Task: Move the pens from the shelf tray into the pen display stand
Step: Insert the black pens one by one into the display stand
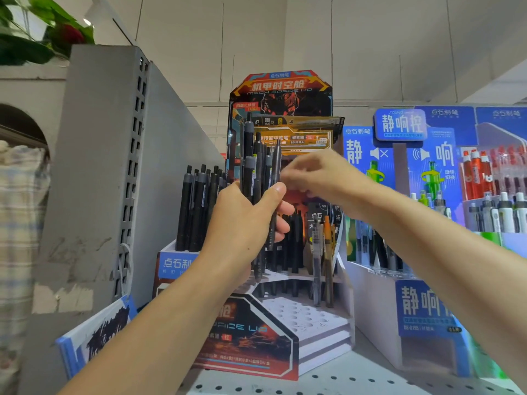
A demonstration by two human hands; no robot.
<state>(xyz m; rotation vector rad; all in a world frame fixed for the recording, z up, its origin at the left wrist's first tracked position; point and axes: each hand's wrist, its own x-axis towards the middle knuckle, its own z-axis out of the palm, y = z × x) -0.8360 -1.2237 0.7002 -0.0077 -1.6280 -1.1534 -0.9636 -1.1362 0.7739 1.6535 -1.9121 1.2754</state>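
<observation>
The left hand (242,220) is wrapped around a bundle of black pens (258,172), thumb pressed across the front and fingers curled behind, holding them upright in front of the pen display stand (281,323). The pen tops with grey grips stick up above the hand, and a few barrels hang below it. The right hand (316,178) is blurred and sits just to the right of the bundle, its fingertips (288,176) bunched together near the top of one dark pen (275,183) at the bundle's right edge; whether they actually pinch that pen cannot be told from the blur.

The stand is a stepped cardboard unit with an orange and black printed header (281,89) and a white tiered base drilled with round holes (302,315). Most front holes are bare, while black pens (288,252) stand in the rear rows, and a clear pen (316,260) and an orange-topped pen (328,252) stand to the right. To the left, a blue-fronted box (176,263) holds another cluster of black pens (196,212) upright. A blue display (422,306) with white and red pens (479,172) stands to the right. Everything rests on a perforated white shelf (356,380), bounded on the left by a grey slotted upright (134,166).
</observation>
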